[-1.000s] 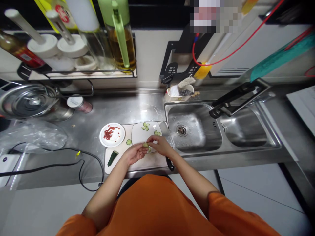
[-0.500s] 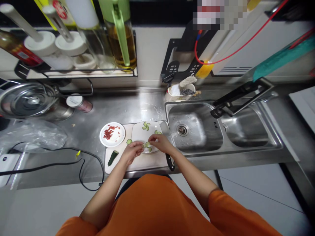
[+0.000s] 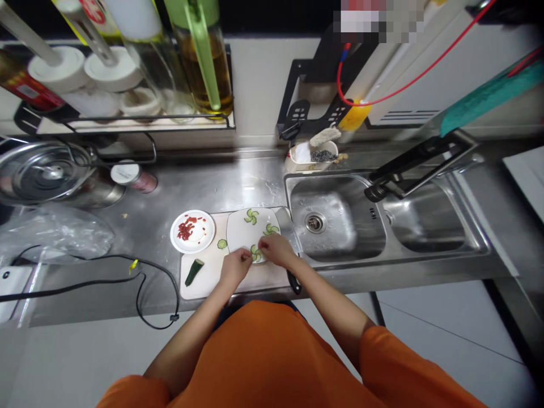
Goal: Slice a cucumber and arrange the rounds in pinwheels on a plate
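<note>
A white square plate (image 3: pixel 242 232) lies on a white cutting board (image 3: pixel 212 275), with cucumber slices arranged in small pinwheels (image 3: pixel 251 215) on it. My left hand (image 3: pixel 235 266) and my right hand (image 3: pixel 275 249) meet at the plate's near edge, fingers pinched together at a cluster of cucumber slices (image 3: pixel 255 253). One loose slice (image 3: pixel 222 244) sits left of the plate. A cucumber end piece (image 3: pixel 194 271) lies on the board's left part.
A small round plate of chopped red chilli (image 3: pixel 192 231) stands left of the square plate. A black knife handle (image 3: pixel 294 281) sticks out at the board's right edge. A double steel sink (image 3: pixel 340 224) is to the right. A black cable (image 3: pixel 140 283), plastic bag (image 3: pixel 55 235) and pot lid (image 3: pixel 51 173) lie left.
Both hands have come down from holding a slice above the board to the plate's near edge, where a slice cluster now lies.
</note>
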`<state>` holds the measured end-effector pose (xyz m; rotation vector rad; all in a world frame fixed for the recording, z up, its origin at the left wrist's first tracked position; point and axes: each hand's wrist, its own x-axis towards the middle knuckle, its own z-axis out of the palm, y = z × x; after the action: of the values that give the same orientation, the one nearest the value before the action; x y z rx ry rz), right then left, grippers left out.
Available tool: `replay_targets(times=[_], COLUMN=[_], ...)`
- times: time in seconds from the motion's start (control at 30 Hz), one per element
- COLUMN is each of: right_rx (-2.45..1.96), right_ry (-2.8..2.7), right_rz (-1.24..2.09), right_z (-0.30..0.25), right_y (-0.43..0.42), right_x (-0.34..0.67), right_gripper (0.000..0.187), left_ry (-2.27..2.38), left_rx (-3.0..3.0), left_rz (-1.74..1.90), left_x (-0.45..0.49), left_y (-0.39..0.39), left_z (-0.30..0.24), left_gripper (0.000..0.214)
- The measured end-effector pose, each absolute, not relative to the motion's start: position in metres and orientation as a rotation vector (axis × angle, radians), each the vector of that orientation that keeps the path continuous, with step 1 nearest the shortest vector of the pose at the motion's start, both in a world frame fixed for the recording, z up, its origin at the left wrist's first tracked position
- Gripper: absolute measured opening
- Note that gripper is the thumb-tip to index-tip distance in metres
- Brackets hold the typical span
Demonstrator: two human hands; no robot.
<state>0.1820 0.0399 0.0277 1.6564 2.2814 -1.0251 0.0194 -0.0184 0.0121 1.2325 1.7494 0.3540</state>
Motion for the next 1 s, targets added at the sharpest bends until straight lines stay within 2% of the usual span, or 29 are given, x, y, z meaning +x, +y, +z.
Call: replay_targets(times=[0.43, 1.0], right_rx=[1.688, 1.542], right_ry=[2.243, 2.361], right_rz=[-0.992, -0.753], right_z=[0.0284, 0.0252], right_y=[0.0375, 0.0310], right_x=[0.1781, 0.1737], right_gripper=[0.022, 0.026], left_ry=[1.763, 1.748], left_rx=[1.302, 1.499], left_rz=[0.321, 0.178], left_x=[0.0224, 0.0233], left_y=[-0.0158, -0.0135], left_z=[0.0177, 0.0138], left_gripper=[0.015, 0.019])
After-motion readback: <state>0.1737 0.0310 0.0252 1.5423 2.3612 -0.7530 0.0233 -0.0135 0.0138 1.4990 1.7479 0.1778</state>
